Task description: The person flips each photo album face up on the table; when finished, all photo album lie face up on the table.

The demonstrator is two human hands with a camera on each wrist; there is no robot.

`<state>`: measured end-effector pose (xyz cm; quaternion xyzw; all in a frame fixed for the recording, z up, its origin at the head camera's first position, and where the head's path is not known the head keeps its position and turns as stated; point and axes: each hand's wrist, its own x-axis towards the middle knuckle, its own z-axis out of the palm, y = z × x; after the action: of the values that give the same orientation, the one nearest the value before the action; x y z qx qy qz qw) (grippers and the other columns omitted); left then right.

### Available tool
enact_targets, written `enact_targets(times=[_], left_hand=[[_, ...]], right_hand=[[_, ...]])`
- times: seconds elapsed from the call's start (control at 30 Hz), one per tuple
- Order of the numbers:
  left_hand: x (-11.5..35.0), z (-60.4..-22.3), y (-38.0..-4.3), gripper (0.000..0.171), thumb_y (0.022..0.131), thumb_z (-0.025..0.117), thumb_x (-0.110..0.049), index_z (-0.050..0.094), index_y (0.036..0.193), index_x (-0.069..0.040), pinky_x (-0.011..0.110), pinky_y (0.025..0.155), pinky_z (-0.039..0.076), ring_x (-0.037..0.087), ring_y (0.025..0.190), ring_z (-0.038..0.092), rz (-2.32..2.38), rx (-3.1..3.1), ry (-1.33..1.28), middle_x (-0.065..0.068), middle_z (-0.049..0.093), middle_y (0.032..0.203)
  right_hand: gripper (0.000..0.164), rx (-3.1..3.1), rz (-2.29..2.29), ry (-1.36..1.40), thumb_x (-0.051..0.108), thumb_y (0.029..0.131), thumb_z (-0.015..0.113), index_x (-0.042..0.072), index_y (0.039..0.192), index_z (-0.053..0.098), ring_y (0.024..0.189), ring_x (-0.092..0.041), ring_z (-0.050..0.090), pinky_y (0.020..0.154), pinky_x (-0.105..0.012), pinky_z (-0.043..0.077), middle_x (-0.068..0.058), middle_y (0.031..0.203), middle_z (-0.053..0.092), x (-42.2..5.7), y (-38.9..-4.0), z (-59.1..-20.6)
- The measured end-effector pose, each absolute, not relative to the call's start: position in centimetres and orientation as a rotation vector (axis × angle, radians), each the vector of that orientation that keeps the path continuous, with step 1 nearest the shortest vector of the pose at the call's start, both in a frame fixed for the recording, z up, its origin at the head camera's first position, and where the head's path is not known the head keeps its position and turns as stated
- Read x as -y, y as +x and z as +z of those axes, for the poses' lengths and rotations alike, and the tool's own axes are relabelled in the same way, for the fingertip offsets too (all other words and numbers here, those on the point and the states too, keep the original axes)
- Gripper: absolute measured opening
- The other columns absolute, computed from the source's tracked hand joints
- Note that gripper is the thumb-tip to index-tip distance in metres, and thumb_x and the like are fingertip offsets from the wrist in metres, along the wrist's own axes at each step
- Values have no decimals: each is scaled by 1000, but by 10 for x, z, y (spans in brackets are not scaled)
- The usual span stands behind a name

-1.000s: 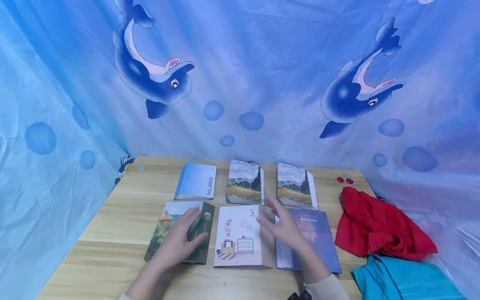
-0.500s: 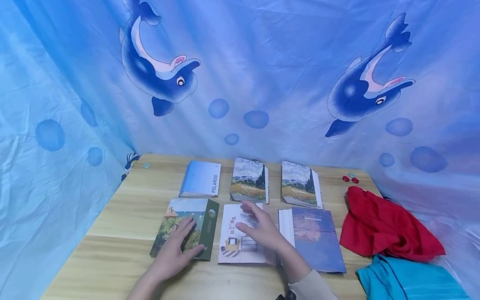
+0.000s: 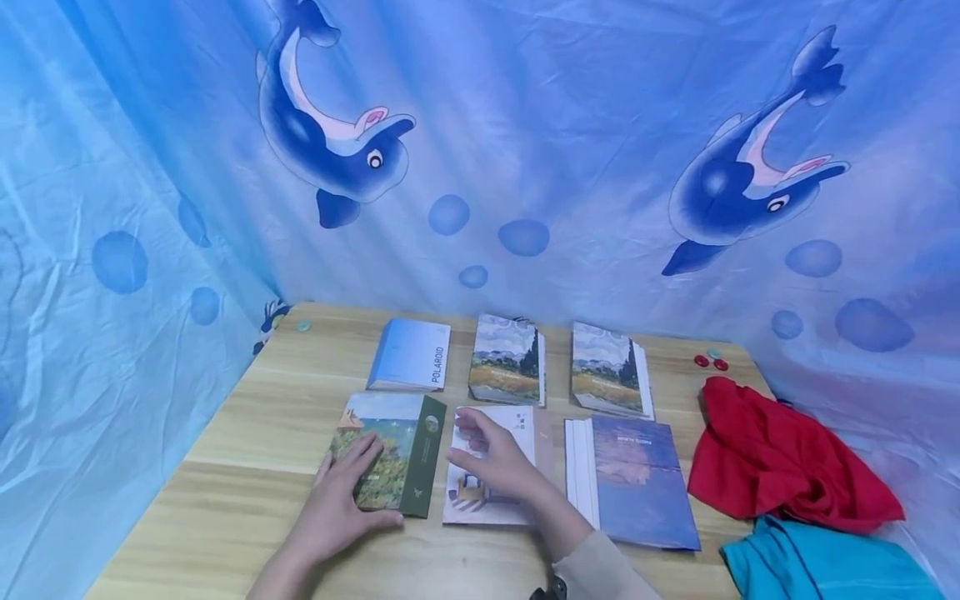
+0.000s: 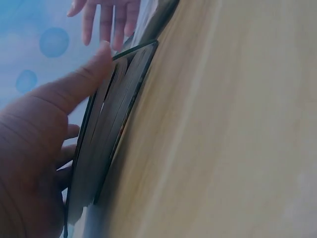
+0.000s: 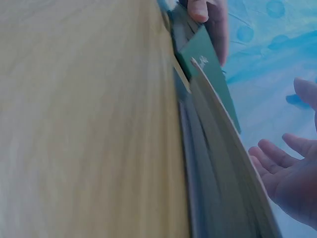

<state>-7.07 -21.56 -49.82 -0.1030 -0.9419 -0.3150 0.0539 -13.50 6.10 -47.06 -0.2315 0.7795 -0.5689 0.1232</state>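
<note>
My left hand (image 3: 337,492) lies over the left part of a photo album (image 3: 408,433) with a garden-and-sea picture and a green spine strip. Its thumb runs along the near edge; in the left wrist view the album's page edges (image 4: 106,119) show beside the thumb. Over a white album (image 3: 517,417) with a room drawing, my right hand (image 3: 498,462) hovers with fingers spread and slightly bent. Nothing is in its grasp; the right wrist view shows that hand (image 5: 292,173) apart from the cover. A blue-purple photo album (image 3: 645,483) lies to its right.
Behind stand a blue POLAROID album (image 3: 408,354) and two landscape-painting albums (image 3: 506,358). At the right lie a red cloth (image 3: 787,458) and a teal cloth (image 3: 825,558). Small red buttons (image 3: 701,361) sit at the back right, a pale green one (image 3: 303,326) at the back left.
My right hand has moved left, from between the white and blue-purple albums to above the white one. My left hand has drawn back toward the green-strip album's near left corner.
</note>
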Motion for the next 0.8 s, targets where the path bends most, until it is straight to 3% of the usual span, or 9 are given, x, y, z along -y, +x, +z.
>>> enact_targets(times=[0.2, 0.57, 0.8], left_hand=[[225, -502, -73, 117, 57, 86, -69, 49, 149, -7, 70, 116, 14, 50, 145, 26, -910, 2883, -269, 13, 30, 164], [232, -513, -66, 106, 66, 78, -75, 52, 148, -13, 60, 121, 14, 40, 148, 29, -770, 2815, -332, 9, 40, 159], [231, -512, -65, 94, 74, 80, -64, 52, 148, -13, 66, 116, 21, 41, 147, 31, -825, 2765, -332, 8, 39, 160]], right_hand=[[71, -2262, -1577, -649, 31, 97, 70, 2, 153, 39, 134, -33, 52, 110, -45, 45, -20, 148, 50, -45, -137, -476], [74, -2238, -1518, -629, 33, 96, 71, 6, 156, 36, 133, -33, 52, 110, -45, 45, -16, 150, 50, -39, -136, -482], [74, -2247, -1523, -652, 34, 95, 72, 8, 155, 37, 132, -33, 54, 109, -42, 47, -17, 148, 52, -38, -138, -482]])
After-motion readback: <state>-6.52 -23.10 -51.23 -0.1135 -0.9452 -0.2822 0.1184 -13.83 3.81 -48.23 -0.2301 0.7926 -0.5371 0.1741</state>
